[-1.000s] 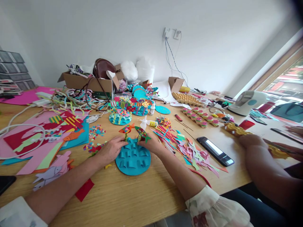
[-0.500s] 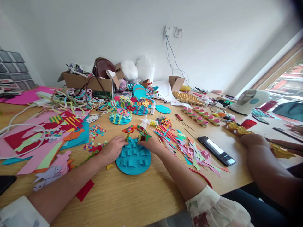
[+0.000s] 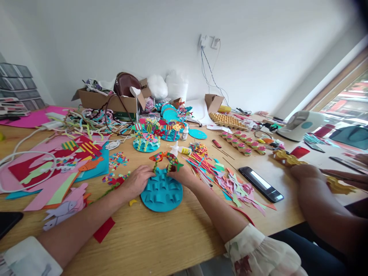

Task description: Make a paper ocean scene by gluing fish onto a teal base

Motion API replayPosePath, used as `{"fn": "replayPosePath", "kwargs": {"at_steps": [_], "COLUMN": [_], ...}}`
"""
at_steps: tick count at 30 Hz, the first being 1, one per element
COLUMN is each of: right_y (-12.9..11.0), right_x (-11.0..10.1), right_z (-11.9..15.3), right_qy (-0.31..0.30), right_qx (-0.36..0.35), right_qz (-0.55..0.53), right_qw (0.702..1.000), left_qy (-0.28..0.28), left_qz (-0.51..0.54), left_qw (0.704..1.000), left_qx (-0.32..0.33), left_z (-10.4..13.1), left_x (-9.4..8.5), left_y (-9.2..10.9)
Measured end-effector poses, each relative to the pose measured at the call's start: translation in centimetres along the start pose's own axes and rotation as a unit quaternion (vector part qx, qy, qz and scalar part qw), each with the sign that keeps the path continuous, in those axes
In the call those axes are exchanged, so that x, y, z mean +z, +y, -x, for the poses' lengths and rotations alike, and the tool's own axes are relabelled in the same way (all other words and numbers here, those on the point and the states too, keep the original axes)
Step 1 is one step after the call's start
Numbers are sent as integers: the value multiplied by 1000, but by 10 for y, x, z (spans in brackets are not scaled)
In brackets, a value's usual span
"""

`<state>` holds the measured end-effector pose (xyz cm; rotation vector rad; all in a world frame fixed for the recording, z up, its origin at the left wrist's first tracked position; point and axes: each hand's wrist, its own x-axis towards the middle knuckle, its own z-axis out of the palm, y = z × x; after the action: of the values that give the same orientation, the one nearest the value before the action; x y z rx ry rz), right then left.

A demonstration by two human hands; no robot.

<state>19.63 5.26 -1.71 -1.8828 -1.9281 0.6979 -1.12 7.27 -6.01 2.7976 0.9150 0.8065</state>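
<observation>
A round blue paper base (image 3: 161,197) covered with curled paper waves lies on the table before me. Two patterned paper fish rise at its far edge: an orange one (image 3: 157,156) and a dark green one (image 3: 174,162), each on a twisted green stem. My left hand (image 3: 138,181) is closed at the base's far left edge, its fingertips beside the left stem's foot. On the other side my right hand (image 3: 181,175) closes on the far right edge near the right stem; its fingertips are partly hidden. A glue bottle (image 3: 184,150) with a yellow label lies just beyond.
Finished blue fish pieces (image 3: 146,142) stand farther back. Coloured paper sheets (image 3: 66,165) and cut fish lie left, paper scraps (image 3: 235,184) and a phone (image 3: 260,184) right. Another person's arm (image 3: 313,195) reaches in from the right near an egg carton strip (image 3: 283,158).
My hands and the base stay almost still. The view shifts very slightly.
</observation>
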Motion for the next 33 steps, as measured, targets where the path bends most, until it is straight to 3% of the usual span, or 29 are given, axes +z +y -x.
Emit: {"fn": "replayPosePath", "kwargs": {"at_steps": [11,20,27,33], "right_y": [6,6,19,32], "right_x": [-3,-39,-77,-73], "right_z": [13,30,45,70], "right_qy": [27,22,-64,-133], "right_qx": [-19,1,61,82], "right_qz": [22,100,241,346], "right_qw": [999,995,966,925], "left_qy": [-4,6,-1,-2], "left_qz": [-1,-8,-15,-11], "left_qw": [1000,1000,1000,1000], "left_qx": [-1,9,14,2], "left_z": [1,1,3,2], "left_x": [-4,2,2,0], "left_y": [4,-2,-4,-2]}}
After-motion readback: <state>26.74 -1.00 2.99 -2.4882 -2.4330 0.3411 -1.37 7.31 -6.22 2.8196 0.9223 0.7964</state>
